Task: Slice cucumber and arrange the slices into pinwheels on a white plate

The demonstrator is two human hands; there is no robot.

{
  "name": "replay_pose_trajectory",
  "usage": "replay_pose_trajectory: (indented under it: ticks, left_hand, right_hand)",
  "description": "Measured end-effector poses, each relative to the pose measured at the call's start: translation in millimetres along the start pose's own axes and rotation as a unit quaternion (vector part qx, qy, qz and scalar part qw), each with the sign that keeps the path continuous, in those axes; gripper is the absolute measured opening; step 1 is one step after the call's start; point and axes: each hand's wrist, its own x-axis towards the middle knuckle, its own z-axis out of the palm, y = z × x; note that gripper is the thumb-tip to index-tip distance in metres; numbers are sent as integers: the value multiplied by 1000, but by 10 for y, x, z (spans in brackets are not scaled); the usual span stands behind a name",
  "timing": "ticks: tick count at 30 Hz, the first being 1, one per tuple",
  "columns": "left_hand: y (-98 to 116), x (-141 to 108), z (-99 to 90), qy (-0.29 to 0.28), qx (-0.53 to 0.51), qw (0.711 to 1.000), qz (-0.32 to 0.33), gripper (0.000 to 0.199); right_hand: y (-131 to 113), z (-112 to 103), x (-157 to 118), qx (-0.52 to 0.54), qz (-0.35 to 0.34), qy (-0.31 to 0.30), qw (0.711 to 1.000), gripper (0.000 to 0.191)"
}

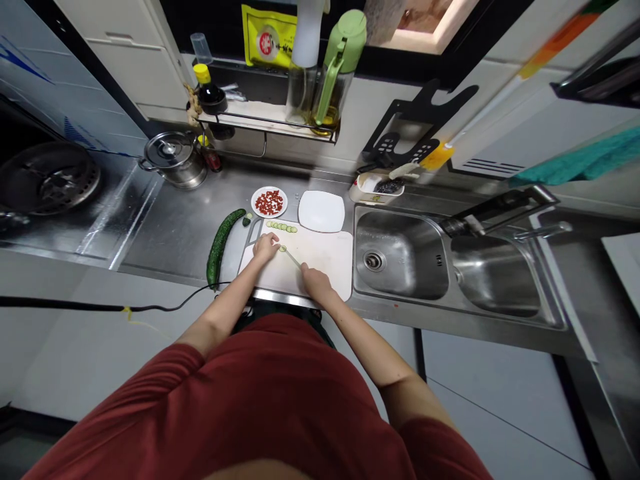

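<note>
My right hand (316, 283) is closed around the handle of a small, thin, pale knife (293, 259). The knife's tip reaches a cucumber slice (283, 249) on the white cutting board (325, 257). From the left, my left hand (265, 247) has its fingers curled in, with the fingertips at the edge of that slice. Along the back of the board lies a row of cucumber slices (282, 227). A long whole cucumber (220, 245) rests on the counter left of the board, with small cut cucumber ends (247, 219) beside it.
Behind the board are a plate of chopped red pieces (269, 202) and a white square plate (321, 211). A double sink (400, 287) adjoins on the right. A lidded pot (176, 160) and a stove burner (50, 177) stand left. Bottles (335, 73) occupy the wall shelf.
</note>
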Motion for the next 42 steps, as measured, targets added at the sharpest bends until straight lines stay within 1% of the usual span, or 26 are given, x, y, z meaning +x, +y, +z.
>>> replay_pose_trajectory:
  ticks: [8,15,29,36,42]
  left_hand:
    - [1,12,-6,-7,2,1000,-3,19]
    - [-2,18,-2,-8,4,1000,-4,19]
    - [-3,16,3,-7,8,1000,-4,19]
    - [-3,19,1,-8,12,1000,-1,19]
    - [-13,15,0,-4,11,1000,5,19]
  right_hand:
    - [-29,-21,14,0,6,-8,1000,29]
    - [-14,-47,11,-9,-8,4,1000,28]
    - [17,-66,-7,-15,-13,-3,1000,30]
    - [15,-63,33,-15,-23,-2,1000,32]
    - [87,-65,-54,-15,-18,-27,999,33]
